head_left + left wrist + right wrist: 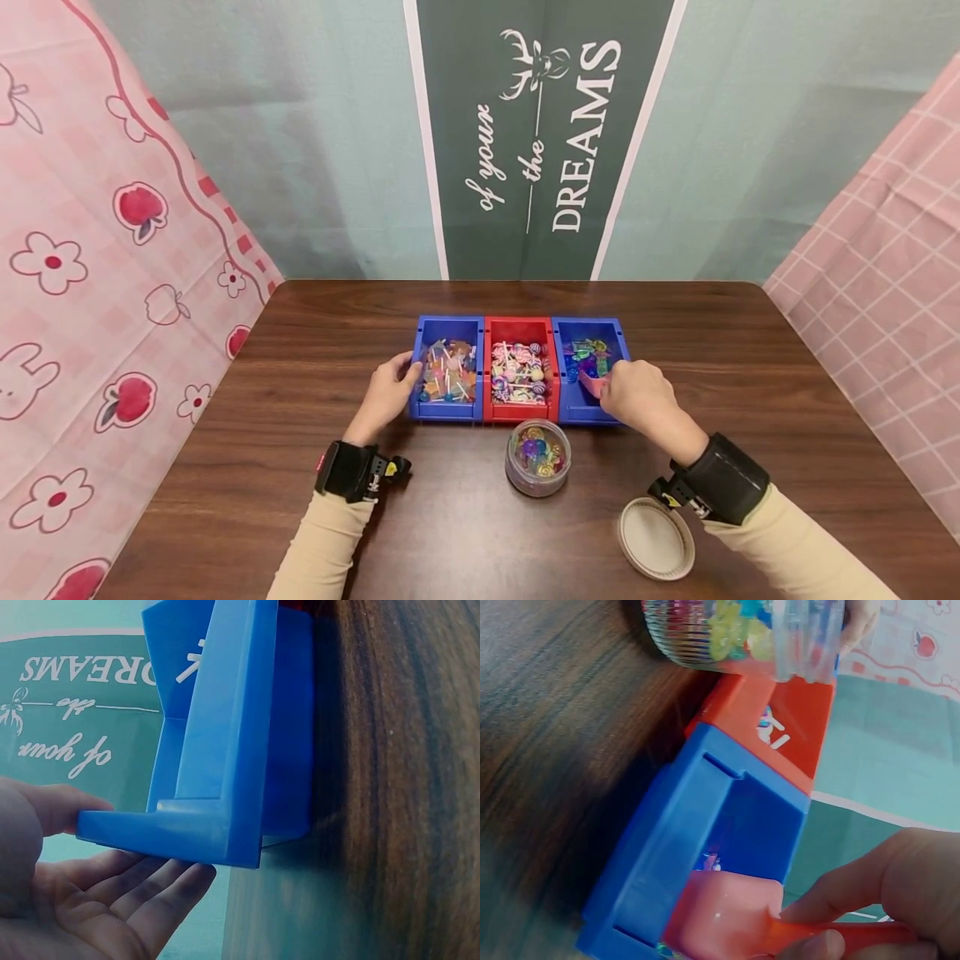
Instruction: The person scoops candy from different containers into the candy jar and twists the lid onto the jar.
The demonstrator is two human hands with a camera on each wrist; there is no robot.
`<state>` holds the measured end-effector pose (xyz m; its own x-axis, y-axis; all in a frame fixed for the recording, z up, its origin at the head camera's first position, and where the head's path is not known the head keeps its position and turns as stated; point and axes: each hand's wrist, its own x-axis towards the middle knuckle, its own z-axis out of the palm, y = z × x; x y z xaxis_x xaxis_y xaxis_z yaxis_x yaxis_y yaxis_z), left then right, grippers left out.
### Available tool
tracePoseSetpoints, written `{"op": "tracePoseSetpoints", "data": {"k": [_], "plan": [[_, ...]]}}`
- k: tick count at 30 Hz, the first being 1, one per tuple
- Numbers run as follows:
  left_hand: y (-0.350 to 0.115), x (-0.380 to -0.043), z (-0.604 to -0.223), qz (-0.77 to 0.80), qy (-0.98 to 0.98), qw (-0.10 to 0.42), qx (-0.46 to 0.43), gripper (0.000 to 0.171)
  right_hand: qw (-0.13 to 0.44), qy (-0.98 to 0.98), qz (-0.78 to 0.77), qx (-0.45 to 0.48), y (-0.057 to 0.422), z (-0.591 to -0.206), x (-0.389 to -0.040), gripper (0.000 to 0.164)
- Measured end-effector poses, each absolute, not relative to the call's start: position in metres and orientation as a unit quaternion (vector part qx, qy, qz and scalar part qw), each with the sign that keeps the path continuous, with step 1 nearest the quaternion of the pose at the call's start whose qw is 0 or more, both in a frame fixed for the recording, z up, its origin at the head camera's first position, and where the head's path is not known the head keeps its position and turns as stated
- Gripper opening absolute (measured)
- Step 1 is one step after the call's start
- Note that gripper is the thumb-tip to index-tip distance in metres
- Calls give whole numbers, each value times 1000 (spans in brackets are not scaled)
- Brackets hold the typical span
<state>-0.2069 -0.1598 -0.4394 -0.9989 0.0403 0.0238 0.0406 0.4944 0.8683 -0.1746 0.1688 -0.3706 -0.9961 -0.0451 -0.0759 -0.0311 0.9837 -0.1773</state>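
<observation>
My left hand [390, 393] grips the outer side wall of the left blue bin [447, 410], thumb on one face and fingers on the other. That bin holds translucent charms and lollipop-like pieces with white sticks. A pink scoop [724, 915] is in my right hand [641, 393], its handle pinched between thumb and fingers. The scoop's head dips into the right blue bin [587, 408], beside shiny translucent blue, green and purple pieces [588, 357]. Between the two stands a red bin [522, 412] with swirl lollipop pieces [519, 372].
A clear round jar [537, 481], lidless and filled with colourful translucent pieces, stands in front of the red bin. Its likely lid, a pale round one [656, 542], lies on the wooden table [450, 533] under my right forearm. Fabric curtains [330, 167] surround the table.
</observation>
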Motion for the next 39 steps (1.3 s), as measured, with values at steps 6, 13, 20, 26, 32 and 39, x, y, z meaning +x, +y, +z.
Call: {"op": "tracePoseSetpoints", "data": {"k": [6, 13, 20, 26, 32, 39], "plan": [[-159, -207, -439, -502, -865, 2, -24, 40, 38, 994, -102, -6, 170, -379, -179, 28], [-159, -208, -439, -502, -864, 4, -25, 40, 0, 994, -112, -5, 174, -392, -182, 28], [-159, -209, -441, -492, -870, 15, -28, 39, -47, 990, -130, -9, 174, -408, -185, 24], [-158, -210, -444, -486, -873, 25, -31, 38, -50, 988, -144, -5, 176, -417, -185, 23], [-159, -209, -444, -487, -873, 15, -28, 40, -72, 985, -158, -15, 179, -420, -183, 23], [-161, -208, -443, -490, -871, 10, -26, 40, -107, 978, -175, -23, 178, -427, -178, 25]]}}
